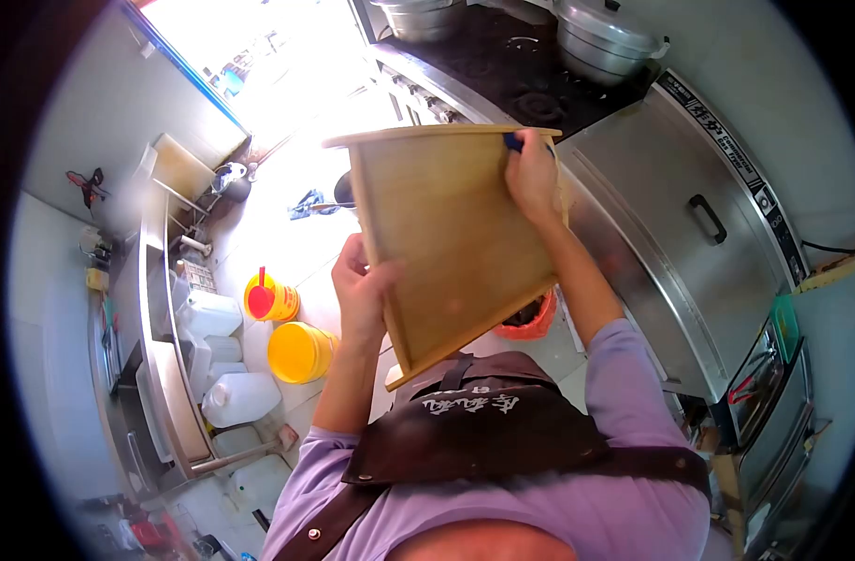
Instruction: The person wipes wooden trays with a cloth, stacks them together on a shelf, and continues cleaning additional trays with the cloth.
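Observation:
A wooden tray [455, 234] with raised rims is held up and tilted in front of my body, its flat inner face towards me. My left hand [360, 285] grips the tray's left rim, the thumb lying over the edge. Up at the far right corner, my right hand [534, 178] is closed on a small dark blue thing [513, 142], perhaps a cloth or sponge. It presses against the tray's inner corner. Most of the blue thing is hidden by my fingers.
On the right stands a steel oven [680, 206]; beyond it is a stove with a lidded pot [607, 42]. Yellow buckets [301, 352] sit on the floor at left, beside a steel counter [151, 309] with plastic jugs [240, 399] under it. A red-lined bin [532, 323] is partly behind the tray.

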`<move>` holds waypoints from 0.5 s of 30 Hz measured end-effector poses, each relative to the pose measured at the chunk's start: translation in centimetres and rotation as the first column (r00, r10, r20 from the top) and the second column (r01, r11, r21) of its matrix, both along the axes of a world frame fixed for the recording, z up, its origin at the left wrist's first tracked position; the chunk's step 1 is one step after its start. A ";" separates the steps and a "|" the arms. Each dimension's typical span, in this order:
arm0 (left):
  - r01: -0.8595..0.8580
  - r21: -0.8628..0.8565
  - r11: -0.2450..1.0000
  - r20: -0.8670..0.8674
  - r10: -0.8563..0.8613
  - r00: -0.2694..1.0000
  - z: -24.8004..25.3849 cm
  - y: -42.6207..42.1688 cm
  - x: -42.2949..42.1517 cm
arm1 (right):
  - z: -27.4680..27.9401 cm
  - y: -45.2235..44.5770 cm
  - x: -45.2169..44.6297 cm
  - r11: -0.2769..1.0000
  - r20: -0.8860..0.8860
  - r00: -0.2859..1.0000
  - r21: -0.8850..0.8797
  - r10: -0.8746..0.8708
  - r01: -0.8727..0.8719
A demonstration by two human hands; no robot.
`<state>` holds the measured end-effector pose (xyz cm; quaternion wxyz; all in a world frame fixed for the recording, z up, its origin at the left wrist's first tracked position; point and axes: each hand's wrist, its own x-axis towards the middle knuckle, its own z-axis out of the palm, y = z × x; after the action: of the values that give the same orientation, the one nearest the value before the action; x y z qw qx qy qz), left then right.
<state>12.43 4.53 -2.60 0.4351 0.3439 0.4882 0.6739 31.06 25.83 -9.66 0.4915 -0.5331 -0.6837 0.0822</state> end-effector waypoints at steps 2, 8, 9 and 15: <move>-0.001 -0.008 1.000 -0.032 0.001 0.999 -0.1 0.3 0.8 | 1.9 -1.5 -2.8 0.971 0.022 0.986 0.171 0.163 -0.165; 0.020 -0.048 0.999 -0.031 -0.022 0.999 -1.2 1.0 0.3 | 7.2 -8.6 -6.6 0.758 0.331 0.890 0.476 0.315 -0.445; 0.019 -0.064 0.998 0.025 -0.017 1.000 -1.3 0.7 -0.7 | 4.4 -6.4 -5.5 0.787 0.345 0.887 0.431 0.309 -0.442; -0.039 -0.090 0.995 0.097 0.048 0.994 -0.5 -0.7 -2.3 | -8.5 2.9 4.9 0.988 0.106 0.987 -0.111 0.119 -0.107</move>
<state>10.14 3.87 -3.11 0.4585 0.2799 0.5026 0.6773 35.96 28.71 -18.15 0.4181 -0.5225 -0.7341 0.1157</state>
